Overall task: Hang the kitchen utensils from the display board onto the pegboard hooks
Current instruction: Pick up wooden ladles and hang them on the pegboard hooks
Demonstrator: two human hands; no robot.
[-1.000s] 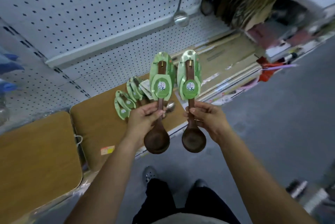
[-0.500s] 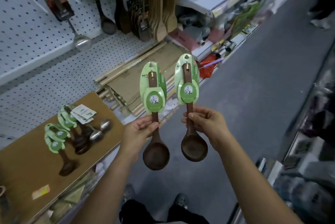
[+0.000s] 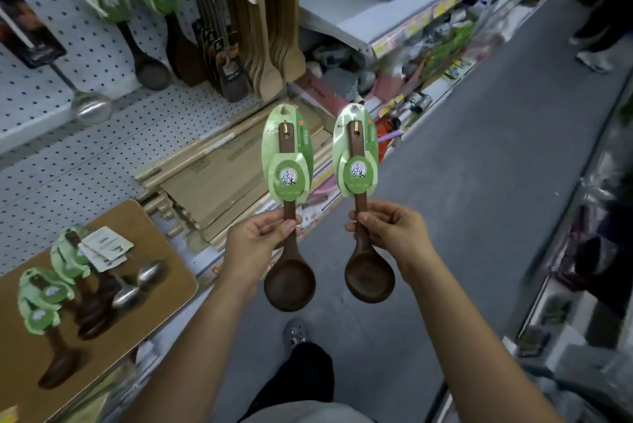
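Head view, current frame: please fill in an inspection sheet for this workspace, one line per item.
Surface: brown display board lies on the lower shelf, at left.
Job's things: left spoon and right spoon, wooden with green cards, are held bowls down; more carded spoons and metal spoons lie on the board; the pegboard already carries hung utensils, including a ladle.
Clutter: flattened cardboard lies on the shelf beside the board.
Grippers: left hand and right hand each grip one spoon's handle.
Cables: nothing seen.
Surroundings: grey aisle floor; stocked shelves on both sides; another person's legs at upper right.
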